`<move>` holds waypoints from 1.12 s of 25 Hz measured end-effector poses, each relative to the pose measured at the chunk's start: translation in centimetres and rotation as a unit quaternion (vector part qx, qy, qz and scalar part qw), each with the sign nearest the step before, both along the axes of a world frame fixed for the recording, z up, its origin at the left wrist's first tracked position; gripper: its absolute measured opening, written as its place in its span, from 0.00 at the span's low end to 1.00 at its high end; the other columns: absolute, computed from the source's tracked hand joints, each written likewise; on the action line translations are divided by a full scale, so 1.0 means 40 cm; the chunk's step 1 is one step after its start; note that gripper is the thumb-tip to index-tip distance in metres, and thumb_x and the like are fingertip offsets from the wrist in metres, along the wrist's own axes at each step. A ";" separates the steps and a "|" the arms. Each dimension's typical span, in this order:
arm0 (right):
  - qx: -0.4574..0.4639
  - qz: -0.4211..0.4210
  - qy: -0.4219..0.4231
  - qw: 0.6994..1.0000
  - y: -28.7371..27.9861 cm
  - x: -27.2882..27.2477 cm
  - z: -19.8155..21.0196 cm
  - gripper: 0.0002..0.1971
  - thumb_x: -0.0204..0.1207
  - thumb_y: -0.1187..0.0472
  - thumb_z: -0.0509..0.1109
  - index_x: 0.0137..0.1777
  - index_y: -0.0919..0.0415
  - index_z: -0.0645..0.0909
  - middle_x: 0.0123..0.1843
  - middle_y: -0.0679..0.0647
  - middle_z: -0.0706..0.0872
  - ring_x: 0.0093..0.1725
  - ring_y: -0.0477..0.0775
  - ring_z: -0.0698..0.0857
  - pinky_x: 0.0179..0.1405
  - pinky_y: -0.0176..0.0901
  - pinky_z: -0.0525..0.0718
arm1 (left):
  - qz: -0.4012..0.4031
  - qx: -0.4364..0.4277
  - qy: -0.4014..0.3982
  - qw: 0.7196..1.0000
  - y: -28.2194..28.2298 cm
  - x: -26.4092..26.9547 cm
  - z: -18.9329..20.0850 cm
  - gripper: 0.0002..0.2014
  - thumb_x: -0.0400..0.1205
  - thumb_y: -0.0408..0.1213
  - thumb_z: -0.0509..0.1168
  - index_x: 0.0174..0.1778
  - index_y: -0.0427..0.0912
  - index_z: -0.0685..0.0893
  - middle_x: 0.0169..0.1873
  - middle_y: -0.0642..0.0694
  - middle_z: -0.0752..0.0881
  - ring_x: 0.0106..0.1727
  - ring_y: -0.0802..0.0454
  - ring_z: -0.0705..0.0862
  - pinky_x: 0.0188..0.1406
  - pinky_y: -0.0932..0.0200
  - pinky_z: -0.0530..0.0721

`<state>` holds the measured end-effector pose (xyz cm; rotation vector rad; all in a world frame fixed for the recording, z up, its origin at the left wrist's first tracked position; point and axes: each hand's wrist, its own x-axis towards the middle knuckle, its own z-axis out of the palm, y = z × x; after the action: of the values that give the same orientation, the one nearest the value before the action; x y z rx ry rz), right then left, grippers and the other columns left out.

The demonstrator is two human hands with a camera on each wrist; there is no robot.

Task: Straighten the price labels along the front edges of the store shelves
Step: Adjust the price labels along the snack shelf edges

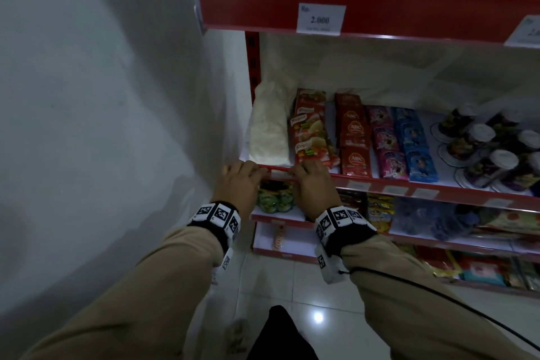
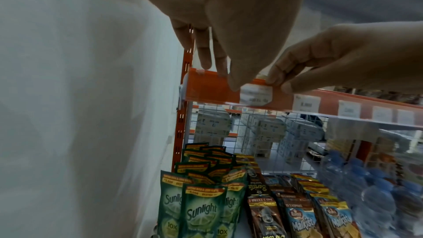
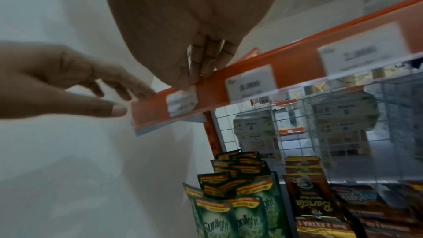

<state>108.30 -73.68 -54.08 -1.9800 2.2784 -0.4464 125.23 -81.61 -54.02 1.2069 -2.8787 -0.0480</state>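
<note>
Left hand (image 1: pixel 238 181): fingers rest straight on red shelf strip (image 2: pixel 213 88), gripping nothing | price label (image 2: pixel 256 95): in the strip between both hands (print blurred) | right hand (image 1: pixel 314 187): fingertips and thumb pinch the label's right edge.

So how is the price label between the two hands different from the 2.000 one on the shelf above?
The price label between the hands is touched by both hands; the 2.000 label is untouched. The handled one sits on the lower shelf edge near its left end; the 2.000 label sits higher up. Its print is unreadable here; 2.000 reads clearly. Both are white slips in red rails.
</note>
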 end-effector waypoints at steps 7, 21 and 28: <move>-0.058 -0.018 0.014 0.998 -0.018 0.066 -0.035 0.14 0.60 0.74 0.73 0.48 0.70 0.84 0.44 0.67 0.85 0.43 0.68 0.82 0.43 0.54 0.82 | -0.051 0.030 0.021 0.998 -0.040 0.004 -0.022 0.26 0.79 0.36 0.62 0.75 0.45 0.71 0.65 0.42 0.75 0.65 0.41 0.71 0.59 0.49 0.67; -0.074 -0.062 0.042 0.994 -0.029 0.087 -0.056 0.11 0.62 0.70 0.72 0.45 0.66 0.84 0.42 0.63 0.85 0.42 0.65 0.81 0.38 0.52 0.80 | -0.107 0.026 0.046 0.993 -0.066 0.000 -0.058 0.23 0.75 0.37 0.64 0.67 0.51 0.78 0.54 0.43 0.76 0.56 0.41 0.72 0.52 0.49 0.71; -0.037 -0.093 -0.020 0.995 -0.055 0.079 -0.055 0.10 0.70 0.60 0.71 0.49 0.64 0.83 0.51 0.63 0.81 0.52 0.65 0.78 0.48 0.54 0.79 | -0.108 0.042 0.070 0.991 -0.073 0.014 -0.057 0.25 0.74 0.38 0.65 0.69 0.48 0.75 0.57 0.45 0.77 0.57 0.42 0.73 0.54 0.47 0.72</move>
<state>111.44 -75.89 -56.27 -1.7790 2.4658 -0.5891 125.78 -84.52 -56.31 0.8573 -2.8944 -0.2476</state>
